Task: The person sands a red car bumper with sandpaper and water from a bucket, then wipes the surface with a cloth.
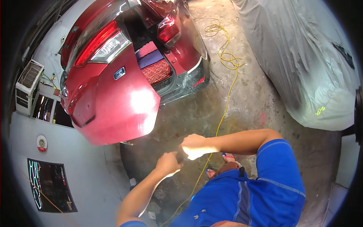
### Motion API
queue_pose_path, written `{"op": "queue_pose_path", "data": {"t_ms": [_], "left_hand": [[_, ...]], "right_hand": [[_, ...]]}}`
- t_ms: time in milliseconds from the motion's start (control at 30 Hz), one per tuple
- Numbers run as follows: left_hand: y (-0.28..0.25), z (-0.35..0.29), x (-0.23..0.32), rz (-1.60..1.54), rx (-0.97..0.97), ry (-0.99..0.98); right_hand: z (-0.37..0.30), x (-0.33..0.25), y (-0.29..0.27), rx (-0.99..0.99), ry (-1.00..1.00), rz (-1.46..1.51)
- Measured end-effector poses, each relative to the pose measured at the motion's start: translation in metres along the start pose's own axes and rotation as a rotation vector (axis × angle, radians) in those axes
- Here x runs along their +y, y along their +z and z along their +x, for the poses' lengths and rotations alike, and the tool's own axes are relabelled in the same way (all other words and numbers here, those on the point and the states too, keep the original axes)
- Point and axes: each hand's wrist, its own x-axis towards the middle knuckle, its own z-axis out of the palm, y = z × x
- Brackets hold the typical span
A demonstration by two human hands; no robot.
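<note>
My left hand and my right hand meet in front of me at mid-height, both with closed fingers. Between them shows a small dark object; the hands cover most of it, so its kind cannot be made out. Bright light falls on my right hand and wrist. Just beyond my hands is the raised tailgate of a red car, with a strong white glare on its lower panel. A gap separates my hands from the tailgate.
A yellow cord runs over the floor, passes behind my right forearm and lies coiled farther back. At right stands a vehicle under a grey cover. A grey wall with a dark poster is at left. Red-and-purple items fill the boot.
</note>
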Motion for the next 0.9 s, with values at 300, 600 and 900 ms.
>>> {"op": "queue_pose_path", "data": {"t_ms": [300,600,900], "left_hand": [[-0.039,0.033,-0.045,0.681,0.463,0.829],[-0.094,0.011,-0.031,0.631,0.786,1.029],[-0.105,0.004,-0.025,0.61,0.93,1.114]], "right_hand": [[0.016,-0.008,0.048,0.134,0.063,1.04],[0.023,-0.056,0.031,-0.139,-0.064,2.04],[0.016,-0.078,0.023,-0.3,-0.234,2.238]]}}
